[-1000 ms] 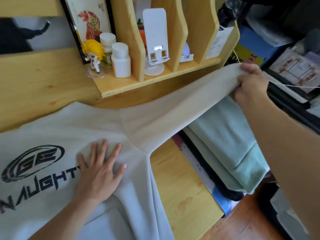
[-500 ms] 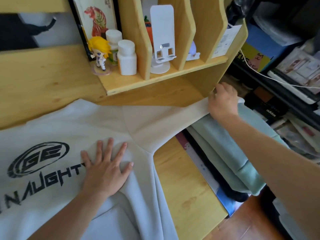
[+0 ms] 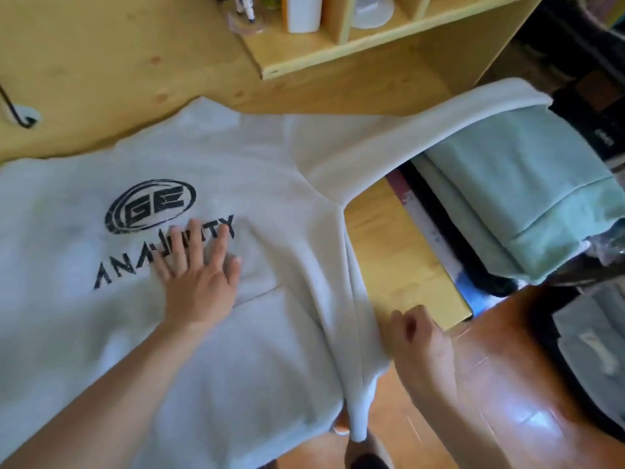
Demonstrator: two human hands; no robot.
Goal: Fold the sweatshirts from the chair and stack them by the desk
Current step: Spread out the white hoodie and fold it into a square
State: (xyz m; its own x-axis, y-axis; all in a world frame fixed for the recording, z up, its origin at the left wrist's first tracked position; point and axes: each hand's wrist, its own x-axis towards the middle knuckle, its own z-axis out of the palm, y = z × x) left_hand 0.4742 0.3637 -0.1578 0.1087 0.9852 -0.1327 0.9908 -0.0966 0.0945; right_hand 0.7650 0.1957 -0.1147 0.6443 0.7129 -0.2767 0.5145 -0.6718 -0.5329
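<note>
A pale grey sweatshirt (image 3: 270,350) with a black "GE" logo lies spread flat on the wooden desk (image 3: 399,258). My left hand (image 3: 199,275) presses flat on its printed text, fingers straight. Its right sleeve (image 3: 389,137) stretches out to the right, and the cuff end drapes over a folded mint-green sweatshirt stack (image 3: 507,198) beside the desk. My right hand (image 3: 422,346) is blurred at the desk's front right corner, right beside the garment's side edge. Its fingers are loosely curled and I see nothing held in them.
A wooden shelf unit (image 3: 338,52) with a white bottle (image 3: 302,11) and a small figurine stands at the back of the desk. Dark shelving and bags crowd the right side. Brown wooden floor (image 3: 507,384) shows at lower right.
My right hand let go of the sleeve, which now rests on the green stack, and dropped down to the sweatshirt's side edge. My left hand slid left onto the print.
</note>
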